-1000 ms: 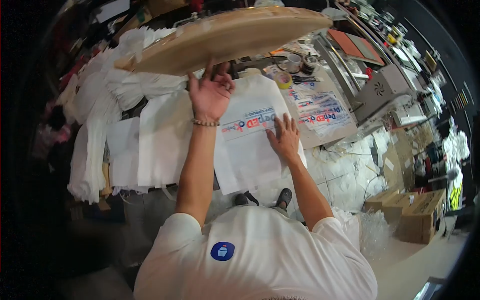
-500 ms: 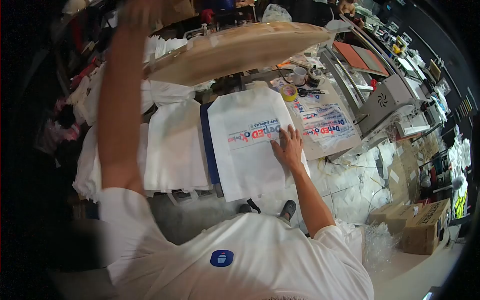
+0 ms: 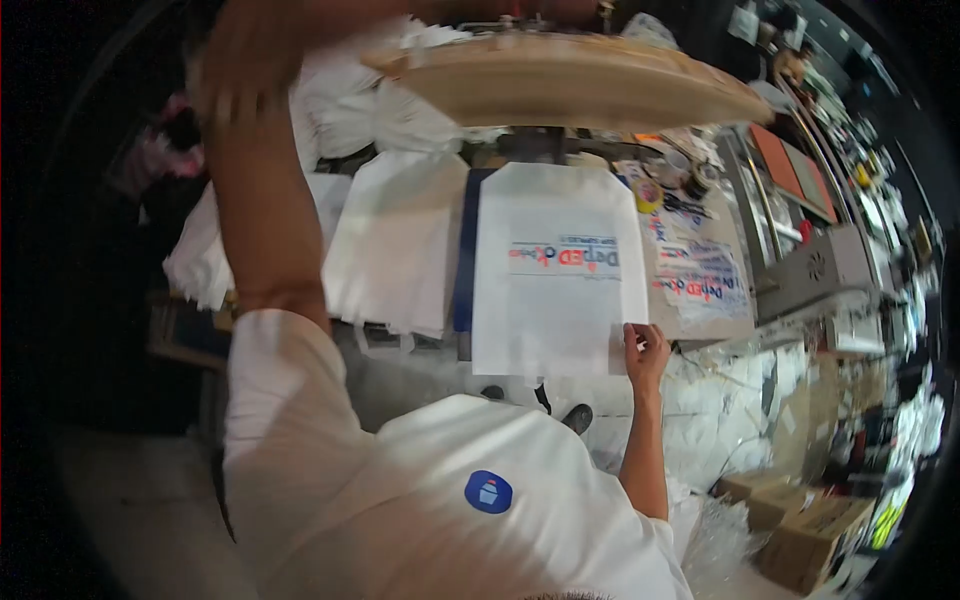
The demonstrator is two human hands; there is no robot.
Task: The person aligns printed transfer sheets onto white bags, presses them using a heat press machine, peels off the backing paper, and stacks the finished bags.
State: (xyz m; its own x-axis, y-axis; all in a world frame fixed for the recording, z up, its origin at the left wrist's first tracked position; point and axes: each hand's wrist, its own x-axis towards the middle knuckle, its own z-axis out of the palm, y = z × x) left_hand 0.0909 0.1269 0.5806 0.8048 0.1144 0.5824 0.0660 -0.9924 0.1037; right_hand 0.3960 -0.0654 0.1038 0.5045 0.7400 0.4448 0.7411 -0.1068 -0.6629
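A flat white cloth bag with a printed red and blue "DepED" transfer lies on a dark blue platen. At the bag's lower right corner, the fingers of my right hand are pinched on its edge. High at the upper left is my left hand, blurred; whether it holds anything cannot be made out. A wide brown padded board hangs beyond the bag, raised above the work surface.
More white cloth bags are stacked on the left. On the right are a yellow tape roll, printed transfer sheets and a grey machine housing. Cardboard boxes stand on the floor at lower right.
My right hand has moved from flat on the transfer to the bag's lower right corner and closed there. The bag now lies straighter. My left arm stays raised; the view has shifted.
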